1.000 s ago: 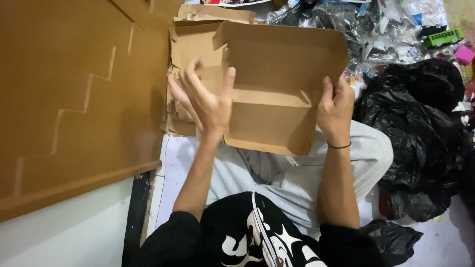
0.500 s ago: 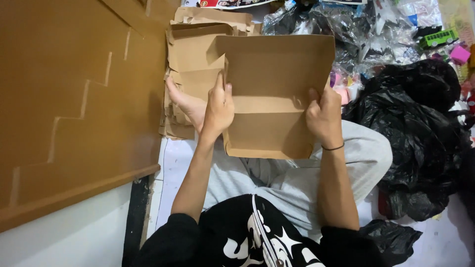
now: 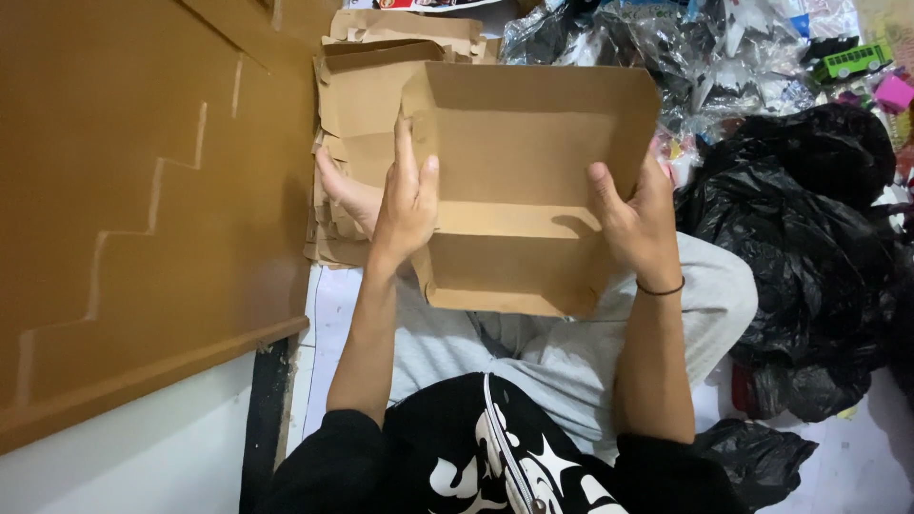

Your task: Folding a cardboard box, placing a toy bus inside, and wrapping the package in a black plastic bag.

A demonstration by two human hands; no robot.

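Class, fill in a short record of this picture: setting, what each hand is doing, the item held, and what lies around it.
setting: person seated on the floor, seen from above
left hand: grips the left edge of the cardboard piece
right hand: grips its right edge
held item: folded brown cardboard piece, creased across the middle, flaps turned up
behind it: stack of flat cardboard
right side: black plastic bags, green toy bus
left side: brown wooden panel
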